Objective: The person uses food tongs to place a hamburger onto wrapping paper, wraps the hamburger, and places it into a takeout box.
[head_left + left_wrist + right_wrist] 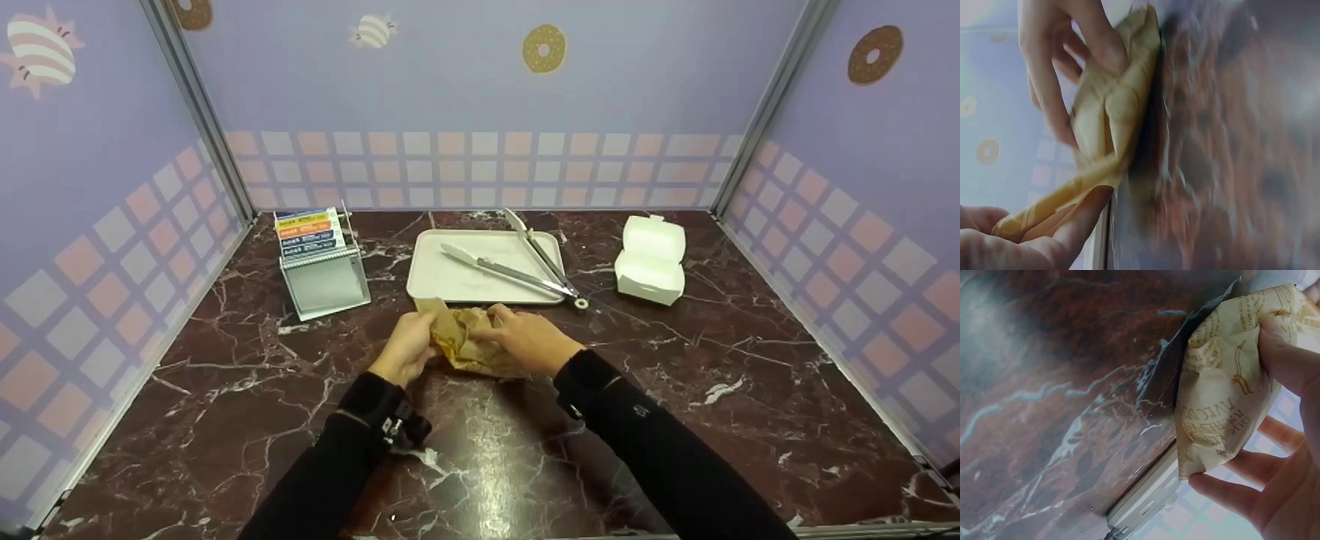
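The wrinkly paper packet (1219, 408) is just in front of the tray (426, 270) on the desk (247, 420). The left grip (409, 349) pinches its loose end (1064, 193); the right grip (531, 337) holds the rest. Best to move slowly and squeeze softly, so nothing rips.

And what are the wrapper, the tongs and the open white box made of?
The wrapper looks like thin, perhaps waxed paper: it creases sharply and carries brown print. The tongs seem metal, since they gleam, with pale tips that might be plastic. The open white box looks like smooth foam or card; its plain matte surface doesn't settle which.
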A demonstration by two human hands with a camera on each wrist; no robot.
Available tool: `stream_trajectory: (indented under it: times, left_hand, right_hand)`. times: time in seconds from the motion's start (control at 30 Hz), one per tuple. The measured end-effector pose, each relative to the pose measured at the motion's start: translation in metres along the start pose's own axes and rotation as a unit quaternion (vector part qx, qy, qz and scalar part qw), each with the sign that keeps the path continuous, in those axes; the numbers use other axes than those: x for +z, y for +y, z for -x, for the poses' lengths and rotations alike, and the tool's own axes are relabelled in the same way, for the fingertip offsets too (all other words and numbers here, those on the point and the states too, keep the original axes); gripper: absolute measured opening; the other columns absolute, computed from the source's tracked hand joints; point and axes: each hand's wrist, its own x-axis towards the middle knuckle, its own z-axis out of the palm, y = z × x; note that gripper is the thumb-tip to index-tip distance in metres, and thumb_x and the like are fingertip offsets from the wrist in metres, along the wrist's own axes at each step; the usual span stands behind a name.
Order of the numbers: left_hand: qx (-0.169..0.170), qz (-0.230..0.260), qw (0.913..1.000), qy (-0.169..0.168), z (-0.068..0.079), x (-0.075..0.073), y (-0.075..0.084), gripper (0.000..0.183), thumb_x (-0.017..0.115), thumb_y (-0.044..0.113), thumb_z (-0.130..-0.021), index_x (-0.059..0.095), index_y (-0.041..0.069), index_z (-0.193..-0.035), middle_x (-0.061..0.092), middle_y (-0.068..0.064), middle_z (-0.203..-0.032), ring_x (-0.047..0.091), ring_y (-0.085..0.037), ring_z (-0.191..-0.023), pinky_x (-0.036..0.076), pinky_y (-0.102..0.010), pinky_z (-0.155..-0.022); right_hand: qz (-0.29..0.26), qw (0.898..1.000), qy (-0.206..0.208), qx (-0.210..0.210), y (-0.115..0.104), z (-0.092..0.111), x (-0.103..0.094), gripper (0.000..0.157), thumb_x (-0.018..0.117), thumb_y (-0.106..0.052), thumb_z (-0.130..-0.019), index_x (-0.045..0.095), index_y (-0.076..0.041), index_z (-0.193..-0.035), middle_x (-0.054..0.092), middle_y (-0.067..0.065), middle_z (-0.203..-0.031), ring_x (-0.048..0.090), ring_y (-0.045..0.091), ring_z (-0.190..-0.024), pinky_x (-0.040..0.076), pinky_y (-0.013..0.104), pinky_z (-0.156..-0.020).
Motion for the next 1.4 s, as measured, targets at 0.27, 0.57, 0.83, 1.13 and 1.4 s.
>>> stream_trajectory:
  times: [0.27,0.57,0.83,1.13,1.4]
  left_hand:
    - [0.033,0.005,0.9992,-0.024,0.006,0.022,-0.002,0.038,0.037,0.014,-0.115,0.055,-0.017,-0.128,0.067,-0.016,-0.110,0.062,-0.028,-0.109,0.047,-0.044,-0.110]
    - [0.052,-0.090,0.9936,-0.043,0.014,0.042,-0.002,0.032,0.046,0.015,-0.113,0.066,-0.010,-0.108,0.071,-0.010,-0.095,0.066,-0.018,-0.087,0.058,-0.032,-0.085]
    - [0.033,-0.144,0.9887,-0.027,0.014,0.053,0.001,0.038,0.043,0.022,-0.116,0.067,-0.006,-0.111,0.071,-0.012,-0.096,0.068,-0.017,-0.081,0.059,-0.030,-0.078]
    - [0.126,-0.307,0.9432,0.009,0.001,0.063,-0.018,0.042,0.044,0.024,-0.115,0.071,-0.005,-0.103,0.070,-0.016,-0.095,0.067,-0.029,-0.093,0.057,-0.041,-0.089]
    - [0.175,-0.425,0.8884,-0.006,0.012,0.082,-0.019,0.047,0.040,0.018,-0.114,0.054,-0.015,-0.145,0.050,-0.038,-0.151,0.044,-0.052,-0.146,0.033,-0.060,-0.123]
  right_hand:
    - [0.007,1.000,-0.004,-0.005,0.000,-0.001,0.001,0.054,0.088,-0.034,-0.088,0.071,-0.022,-0.138,0.063,0.019,-0.121,0.068,0.030,-0.075,0.064,0.045,-0.067]
    - [0.001,1.000,-0.010,0.002,0.005,0.001,0.000,0.057,0.088,-0.032,-0.086,0.071,-0.020,-0.140,0.064,0.015,-0.120,0.069,0.030,-0.079,0.064,0.045,-0.070]
    - [-0.084,0.994,0.008,0.074,0.009,0.008,0.004,0.071,0.088,-0.032,-0.088,0.053,-0.002,-0.142,0.069,0.020,-0.131,0.073,0.041,-0.104,0.061,0.055,-0.091]
    - [-0.137,0.980,0.034,0.141,0.013,0.008,0.011,0.128,0.093,-0.034,-0.082,0.006,0.003,-0.167,0.068,0.015,-0.142,0.074,0.039,-0.104,0.059,0.051,-0.095]
    - [-0.103,0.984,0.050,0.138,0.016,0.006,0.013,0.121,0.092,-0.028,-0.083,0.012,0.009,-0.166,0.077,0.021,-0.103,0.073,0.039,-0.082,0.061,0.053,-0.081]
